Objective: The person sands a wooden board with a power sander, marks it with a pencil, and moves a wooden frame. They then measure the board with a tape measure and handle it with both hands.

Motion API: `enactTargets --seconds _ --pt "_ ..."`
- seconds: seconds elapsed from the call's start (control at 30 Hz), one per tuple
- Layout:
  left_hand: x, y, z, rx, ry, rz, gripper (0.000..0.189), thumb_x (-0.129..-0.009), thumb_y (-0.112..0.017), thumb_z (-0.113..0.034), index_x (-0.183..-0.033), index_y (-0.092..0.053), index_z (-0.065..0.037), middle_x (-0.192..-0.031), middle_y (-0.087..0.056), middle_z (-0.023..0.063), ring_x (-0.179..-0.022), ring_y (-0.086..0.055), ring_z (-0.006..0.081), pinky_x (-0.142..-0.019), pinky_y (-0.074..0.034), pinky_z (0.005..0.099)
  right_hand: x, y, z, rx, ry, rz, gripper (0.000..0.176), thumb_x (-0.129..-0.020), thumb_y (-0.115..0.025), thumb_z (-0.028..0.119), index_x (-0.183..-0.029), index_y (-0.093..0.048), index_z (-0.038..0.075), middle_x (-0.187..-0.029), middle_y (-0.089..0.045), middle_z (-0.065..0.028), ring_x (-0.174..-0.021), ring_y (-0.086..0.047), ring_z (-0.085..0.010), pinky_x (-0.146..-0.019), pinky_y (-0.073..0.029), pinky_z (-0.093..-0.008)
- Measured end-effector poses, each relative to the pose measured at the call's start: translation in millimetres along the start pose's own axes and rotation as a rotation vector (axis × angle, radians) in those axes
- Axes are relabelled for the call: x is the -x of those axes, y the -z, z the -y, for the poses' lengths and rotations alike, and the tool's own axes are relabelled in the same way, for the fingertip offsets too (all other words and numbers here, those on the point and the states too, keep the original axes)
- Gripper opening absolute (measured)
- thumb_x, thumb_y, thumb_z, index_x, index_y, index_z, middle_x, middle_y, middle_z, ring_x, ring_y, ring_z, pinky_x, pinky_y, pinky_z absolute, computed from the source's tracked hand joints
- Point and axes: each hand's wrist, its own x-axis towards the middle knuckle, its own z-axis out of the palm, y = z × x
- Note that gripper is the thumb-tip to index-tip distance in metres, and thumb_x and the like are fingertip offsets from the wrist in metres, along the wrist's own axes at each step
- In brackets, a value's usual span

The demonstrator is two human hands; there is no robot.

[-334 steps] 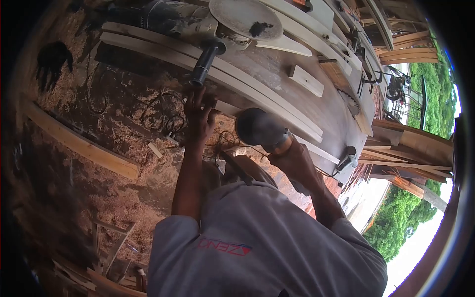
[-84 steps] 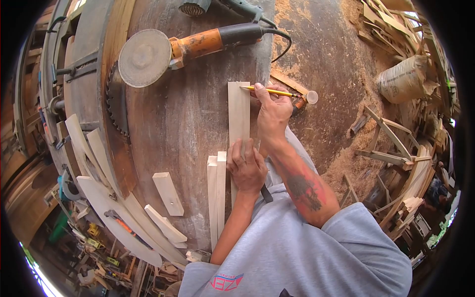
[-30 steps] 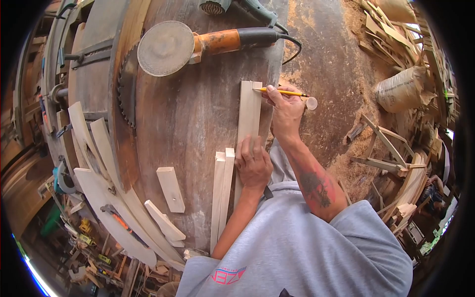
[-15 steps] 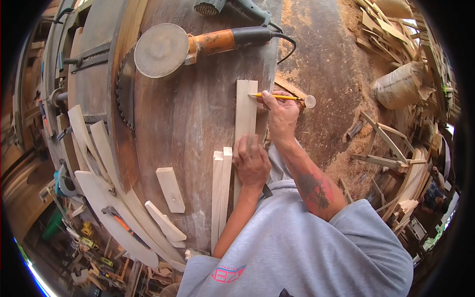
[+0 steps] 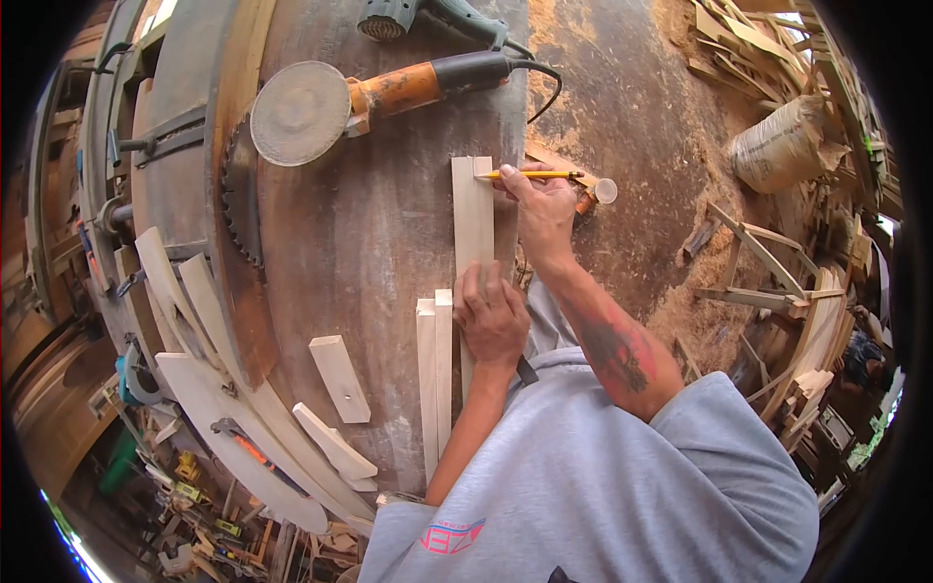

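Observation:
A pale wooden strip (image 5: 474, 219) lies lengthwise on the workbench, pointing away from me. My left hand (image 5: 493, 316) rests across its near part, fingers curled over the wood. Beside the strip's far end, my right hand (image 5: 544, 216) pinches a yellow pencil (image 5: 544, 175), its tip touching the wood near a line across the end. Two narrow wooden sticks (image 5: 434, 364) lie side by side just left of my left hand. Further left are a short wooden block (image 5: 340, 379) and a shaped wooden piece (image 5: 333, 442).
An orange angle grinder (image 5: 394, 89) with a round disc and a grey-green power tool (image 5: 466, 19) lie at the far side. A toothed circular saw blade (image 5: 241, 199) rises on the left. A hammer (image 5: 255, 449) rests on curved boards (image 5: 209, 389). Sawdust and a sack (image 5: 782, 146) are at right.
The view has shifted slightly. The pencil now lies flatter across the strip's far end, and my right hand has turned a little with it. My left hand keeps its place on the wood.

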Motion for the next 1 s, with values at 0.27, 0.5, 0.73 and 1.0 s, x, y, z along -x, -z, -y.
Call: enactTargets --seconds 0.27,0.5,0.73,1.0 --pt "1 -2 1 0.016 0.001 -0.006 0.038 -0.084 -0.064 -0.009 -0.121 -0.058 -0.008 -0.128 -0.046 0.0141 -0.122 -0.043 0.0332 -0.101 -0.038 0.044 -21 -5 0 0.057 0.051 0.011 0.012 -0.09 -0.067 0.004 -0.093 -0.057 -0.002 -0.085 -0.069 -0.0124 -0.076 -0.068 -0.0147 -0.072 -0.055 -0.0234" --pt "0 -1 1 0.026 0.003 -0.011 0.038 -0.084 -0.065 -0.009 -0.121 -0.058 -0.007 -0.129 -0.046 0.0141 -0.122 -0.043 0.0333 -0.1 -0.038 0.0443 -20 -7 3 0.074 0.044 0.012 0.015 -0.089 -0.071 0.009 -0.093 -0.059 0.001 -0.087 -0.07 -0.0107 -0.079 -0.07 -0.0165 -0.074 -0.055 -0.0259" --pt "1 1 1 0.033 -0.005 -0.01 0.038 -0.084 -0.064 -0.009 -0.121 -0.058 -0.006 -0.128 -0.047 0.0141 -0.122 -0.044 0.0334 -0.1 -0.038 0.0449 -18 1 -2 0.082 0.048 0.043 0.015 -0.089 -0.07 0.01 -0.095 -0.06 0.0 -0.087 -0.071 -0.0103 -0.078 -0.07 -0.016 -0.073 -0.055 -0.0255" --pt "-1 1 -1 0.028 0.001 -0.021 0.039 -0.084 -0.065 -0.009 -0.121 -0.057 -0.006 -0.127 -0.047 0.0139 -0.122 -0.044 0.0336 -0.101 -0.038 0.045 18 17 -13 0.107 -0.004 0.014 0.017 -0.089 -0.071 0.009 -0.096 -0.06 -0.002 -0.089 -0.07 -0.0129 -0.079 -0.07 -0.0163 -0.073 -0.054 -0.0239"
